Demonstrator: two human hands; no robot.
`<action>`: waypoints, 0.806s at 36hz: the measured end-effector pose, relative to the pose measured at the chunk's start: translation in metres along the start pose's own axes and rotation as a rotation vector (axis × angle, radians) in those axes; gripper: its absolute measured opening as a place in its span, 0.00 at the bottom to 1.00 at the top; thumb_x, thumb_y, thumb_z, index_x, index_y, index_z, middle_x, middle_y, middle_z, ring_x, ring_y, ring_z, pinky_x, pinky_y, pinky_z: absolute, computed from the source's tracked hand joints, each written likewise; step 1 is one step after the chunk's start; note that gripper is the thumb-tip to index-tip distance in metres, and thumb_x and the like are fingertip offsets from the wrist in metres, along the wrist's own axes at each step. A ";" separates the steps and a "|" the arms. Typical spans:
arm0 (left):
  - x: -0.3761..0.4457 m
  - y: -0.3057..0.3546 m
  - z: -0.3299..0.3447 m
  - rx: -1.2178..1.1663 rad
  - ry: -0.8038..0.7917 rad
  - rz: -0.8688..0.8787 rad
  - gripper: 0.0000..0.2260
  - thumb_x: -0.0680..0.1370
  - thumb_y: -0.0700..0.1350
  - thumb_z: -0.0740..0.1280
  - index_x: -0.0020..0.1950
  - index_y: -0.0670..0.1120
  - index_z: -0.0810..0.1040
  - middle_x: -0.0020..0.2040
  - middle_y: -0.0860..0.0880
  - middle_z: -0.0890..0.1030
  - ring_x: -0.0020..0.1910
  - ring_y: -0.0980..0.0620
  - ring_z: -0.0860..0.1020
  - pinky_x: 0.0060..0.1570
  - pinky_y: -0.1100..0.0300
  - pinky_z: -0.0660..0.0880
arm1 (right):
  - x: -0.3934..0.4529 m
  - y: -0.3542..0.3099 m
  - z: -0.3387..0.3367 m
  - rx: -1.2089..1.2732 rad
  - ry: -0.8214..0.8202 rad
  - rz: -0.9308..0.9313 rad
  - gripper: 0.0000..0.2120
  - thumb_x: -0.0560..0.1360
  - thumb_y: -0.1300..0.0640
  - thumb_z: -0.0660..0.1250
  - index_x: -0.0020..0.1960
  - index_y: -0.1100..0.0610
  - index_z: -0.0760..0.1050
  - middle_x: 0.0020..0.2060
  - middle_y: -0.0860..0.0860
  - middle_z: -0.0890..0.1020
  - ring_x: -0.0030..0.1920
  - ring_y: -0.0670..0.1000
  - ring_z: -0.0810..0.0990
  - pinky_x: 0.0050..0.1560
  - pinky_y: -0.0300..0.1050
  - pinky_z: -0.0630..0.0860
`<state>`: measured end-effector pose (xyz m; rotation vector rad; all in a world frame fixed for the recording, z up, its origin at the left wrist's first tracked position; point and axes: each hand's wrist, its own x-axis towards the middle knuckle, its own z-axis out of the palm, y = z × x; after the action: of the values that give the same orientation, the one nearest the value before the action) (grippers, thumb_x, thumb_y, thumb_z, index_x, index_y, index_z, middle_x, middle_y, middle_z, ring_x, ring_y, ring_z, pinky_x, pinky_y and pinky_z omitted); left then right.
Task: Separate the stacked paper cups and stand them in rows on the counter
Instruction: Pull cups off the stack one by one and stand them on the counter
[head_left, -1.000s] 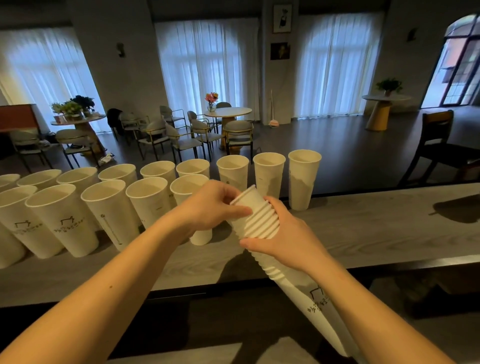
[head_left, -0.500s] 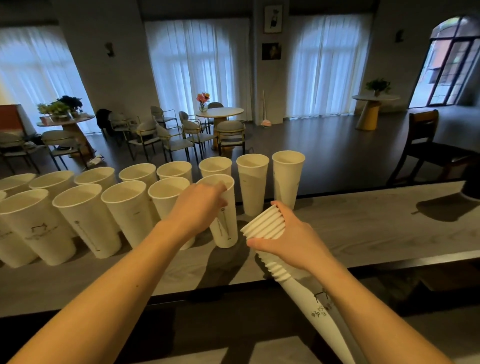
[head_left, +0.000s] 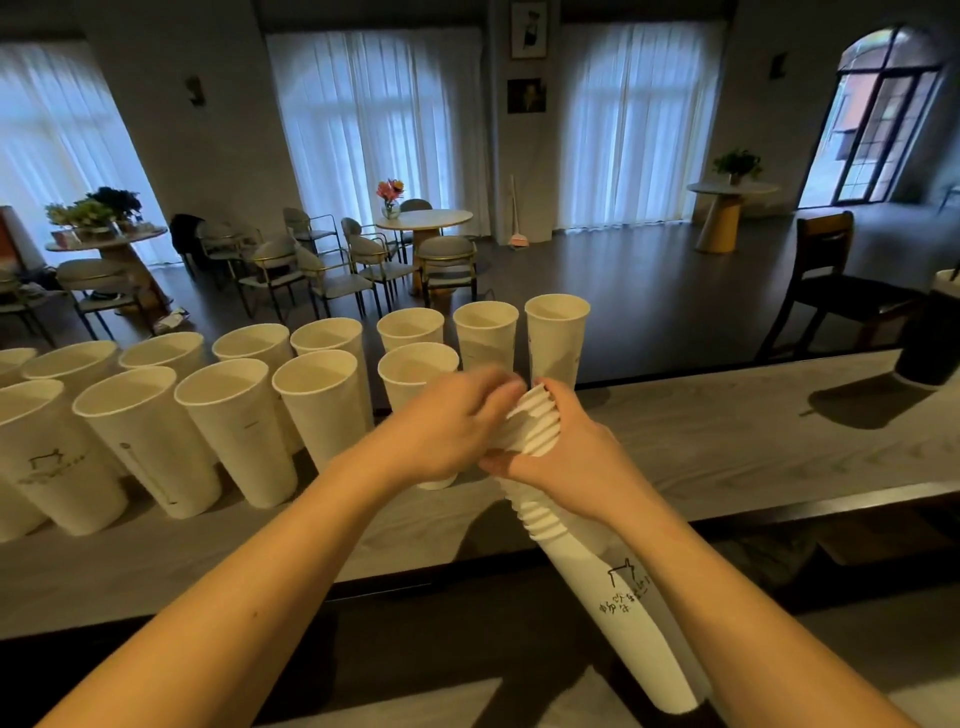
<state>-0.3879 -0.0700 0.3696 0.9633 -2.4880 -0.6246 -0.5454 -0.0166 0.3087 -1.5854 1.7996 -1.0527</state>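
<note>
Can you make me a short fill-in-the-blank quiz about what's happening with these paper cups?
1. The right hand holds a ____ of nested paper cups.
2. The left hand reaches for the stack's ____ end.
3. The separated cups stand ____ on the counter.

Missing words: stack; top; upright

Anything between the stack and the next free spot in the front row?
Nothing visible. The counter is bare right of the last front-row cup, just beyond the stack held by the right hand and left hand.
</note>
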 end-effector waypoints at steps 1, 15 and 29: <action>0.000 0.005 0.002 -0.005 -0.089 -0.011 0.10 0.84 0.51 0.56 0.53 0.51 0.76 0.44 0.54 0.79 0.42 0.57 0.76 0.41 0.61 0.71 | 0.000 -0.001 0.000 0.008 -0.006 -0.006 0.54 0.63 0.34 0.78 0.79 0.42 0.51 0.67 0.46 0.74 0.64 0.51 0.74 0.61 0.51 0.74; 0.013 0.005 0.002 -0.329 -0.122 -0.110 0.06 0.78 0.46 0.68 0.43 0.51 0.83 0.28 0.61 0.79 0.29 0.65 0.74 0.36 0.65 0.67 | -0.008 0.025 -0.021 0.113 -0.133 -0.097 0.48 0.66 0.41 0.79 0.77 0.35 0.54 0.64 0.36 0.74 0.61 0.40 0.76 0.59 0.42 0.76; 0.054 0.026 0.000 0.278 0.286 -0.073 0.10 0.78 0.49 0.68 0.56 0.45 0.77 0.50 0.47 0.79 0.51 0.46 0.80 0.46 0.55 0.75 | -0.016 0.065 -0.043 -0.041 -0.003 0.119 0.49 0.66 0.41 0.78 0.78 0.37 0.52 0.62 0.45 0.76 0.59 0.48 0.76 0.58 0.50 0.77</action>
<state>-0.4387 -0.0906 0.3948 1.1584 -2.3269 -0.1462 -0.6143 0.0089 0.2780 -1.4817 1.8997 -0.9641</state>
